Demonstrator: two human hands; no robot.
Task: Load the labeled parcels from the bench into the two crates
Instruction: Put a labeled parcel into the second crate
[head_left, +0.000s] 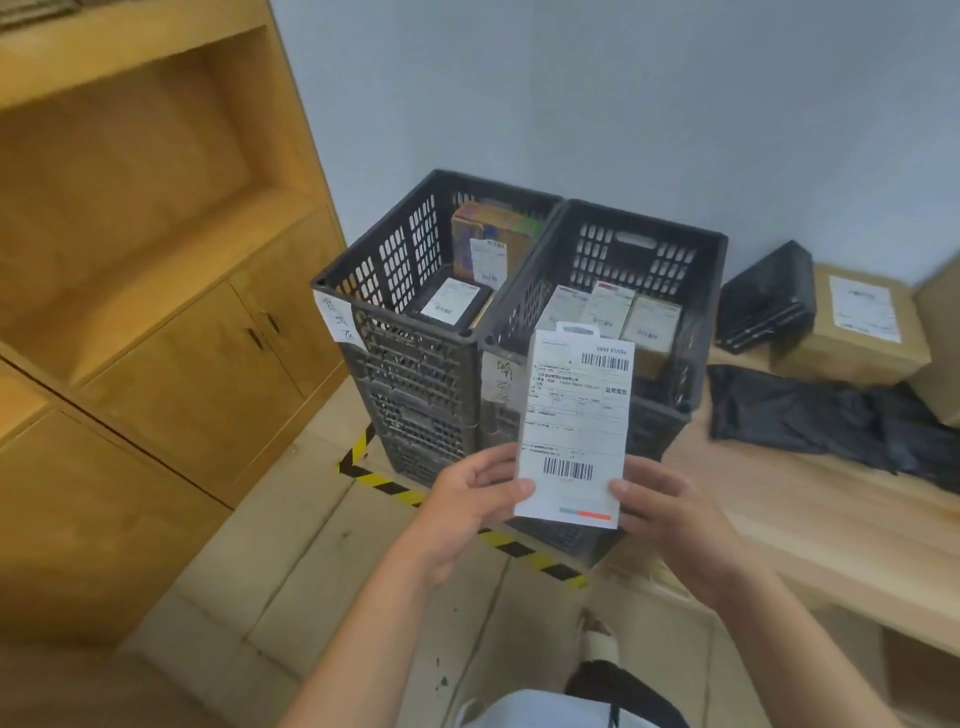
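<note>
**Label check before sorting.** A flat white parcel (574, 426) is held upright in front of the two crates, clear of both. The left hand (467, 499) and right hand (670, 514) pinch its lower corners, with thumbs on the label face and fingers (488, 462) curled behind. The left crate (410, 374) and right crate (649, 249) each hold parcels and bear a handwritten tag. A brown box (852, 332) waits on the desk (810, 499). The next move probably calls for matching label to tag, then lowering the parcel into that crate.

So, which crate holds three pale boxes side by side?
The right crate, beside the bench; the left crate holds a black parcel and a colourful box.
</note>
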